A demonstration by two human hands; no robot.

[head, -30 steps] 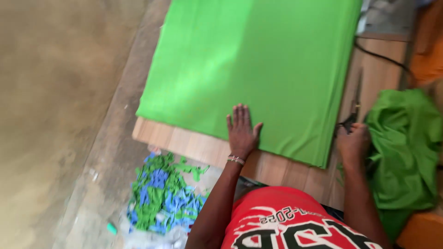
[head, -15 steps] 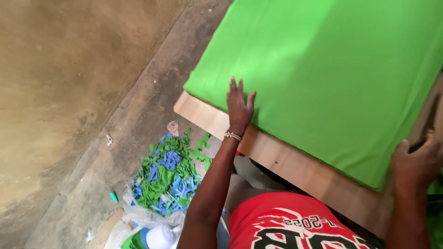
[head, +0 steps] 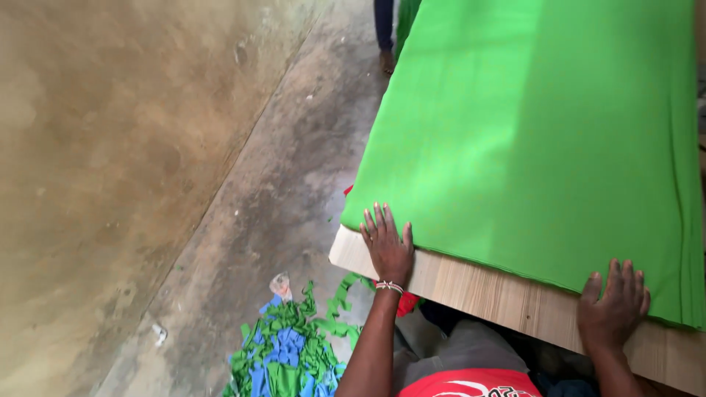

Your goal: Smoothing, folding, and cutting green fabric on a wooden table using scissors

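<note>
Green cloth [head: 537, 140] lies spread flat over wooden desk [head: 507, 294]; left hand [head: 387, 246] and right hand [head: 612, 303] press its near edge, grip open, palms down; scraps [head: 287, 353] on floor

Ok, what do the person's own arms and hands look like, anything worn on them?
Both forearms are bare, with no sleeves in view. The left hand has a thin beaded bracelet at the wrist, in red, white and dark beads. The right hand shows no glove, ring or band.
</note>
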